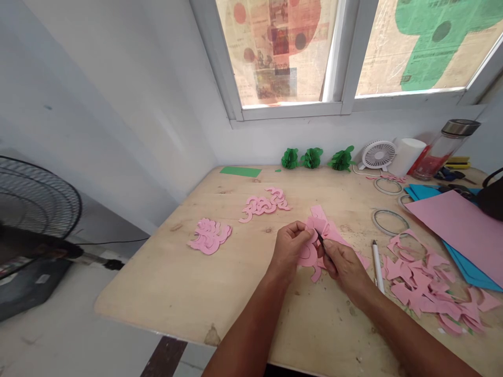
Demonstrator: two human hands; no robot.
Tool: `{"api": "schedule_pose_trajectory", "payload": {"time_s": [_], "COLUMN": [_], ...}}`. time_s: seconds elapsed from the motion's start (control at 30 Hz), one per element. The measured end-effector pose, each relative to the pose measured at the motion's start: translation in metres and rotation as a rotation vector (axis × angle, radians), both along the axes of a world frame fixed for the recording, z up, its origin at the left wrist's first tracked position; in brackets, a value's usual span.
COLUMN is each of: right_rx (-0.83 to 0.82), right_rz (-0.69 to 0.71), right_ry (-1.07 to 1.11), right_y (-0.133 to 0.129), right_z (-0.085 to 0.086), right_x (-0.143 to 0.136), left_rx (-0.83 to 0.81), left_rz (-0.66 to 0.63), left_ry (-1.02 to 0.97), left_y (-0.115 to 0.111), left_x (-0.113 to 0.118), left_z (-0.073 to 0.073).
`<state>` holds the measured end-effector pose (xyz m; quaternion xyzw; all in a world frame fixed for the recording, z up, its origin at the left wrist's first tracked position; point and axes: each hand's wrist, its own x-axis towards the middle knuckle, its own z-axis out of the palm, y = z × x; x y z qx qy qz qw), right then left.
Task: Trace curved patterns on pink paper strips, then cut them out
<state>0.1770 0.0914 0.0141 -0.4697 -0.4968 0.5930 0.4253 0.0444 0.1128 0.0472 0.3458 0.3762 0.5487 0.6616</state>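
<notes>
Over the middle of the table, my left hand (pixel 291 246) is closed, pinching a piece of pink paper (pixel 308 255) with curved cut edges. My right hand (pixel 346 264) is closed around a dark-handled pair of scissors (pixel 320 239); the blades meet the paper beside my left fingertips. Most of the handles is hidden by my fingers. More pink paper lies under and behind both hands. To the left are a heap of scalloped pink cutouts (pixel 210 235) and a group of curved pink cutouts (pixel 265 203).
A white pen (pixel 378 266) and pink paper scraps (pixel 428 285) lie to the right. Beyond them are tape rolls (pixel 390 223), pink and blue sheets (pixel 459 225), a small white fan (pixel 378 155) and a glass bottle (pixel 444 152). Green paper flowers (pixel 312 158) line the wall.
</notes>
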Motion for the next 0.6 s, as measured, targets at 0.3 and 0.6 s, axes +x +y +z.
{"api": "schedule_pose_trajectory", "payload": {"time_s": [0.3, 0.6], "right_rx": [-0.006, 0.000], "right_rz": [0.018, -0.003], "right_ry": [0.005, 0.006], "right_y": [0.0002, 0.0002], "right_z": [-0.0007, 0.0007], "right_x": [-0.0008, -0.0013], "left_rx": [-0.002, -0.011], "left_rz": [0.064, -0.003], "left_ry": [0.009, -0.027], "left_y": [0.0021, 0.0027], "left_x": [-0.0021, 0.0002], "left_z": [-0.0006, -0.0060]}}
